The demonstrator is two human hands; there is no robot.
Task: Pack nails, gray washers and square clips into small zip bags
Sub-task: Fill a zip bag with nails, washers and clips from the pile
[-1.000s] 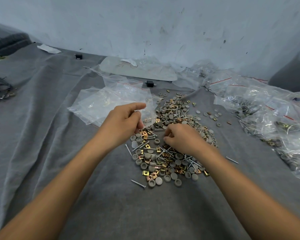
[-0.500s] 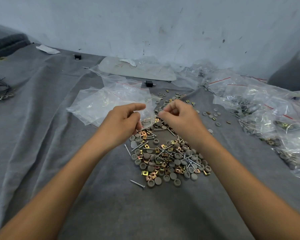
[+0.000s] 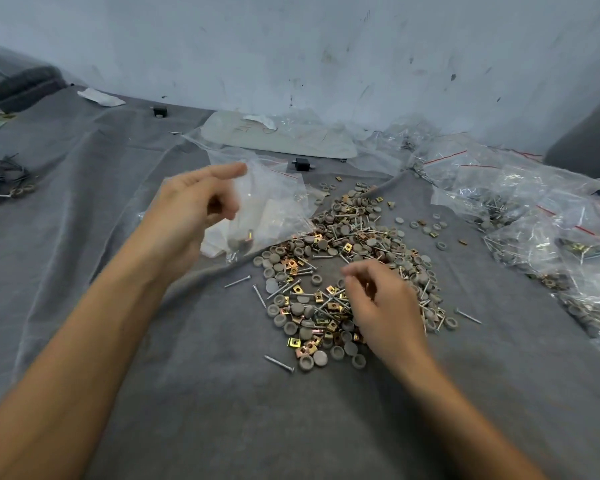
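A loose pile of nails, gray washers and brass square clips lies on the gray cloth. My left hand holds a small clear zip bag up at the pile's left edge; a few washers and a clip sit in its bottom. My right hand hovers low over the near part of the pile with fingers curled downward. Whether it pinches a piece cannot be made out. Single nails lie around the pile's rim.
Filled and empty zip bags with red strips are heaped along the right side. A flat white sheet lies by the back wall. Two small black blocks sit behind the pile. Dark wires lie far left.
My right hand went from the pile up to the bag's mouth, then came back down over the near part of the pile. My left hand lifted the bag slightly.
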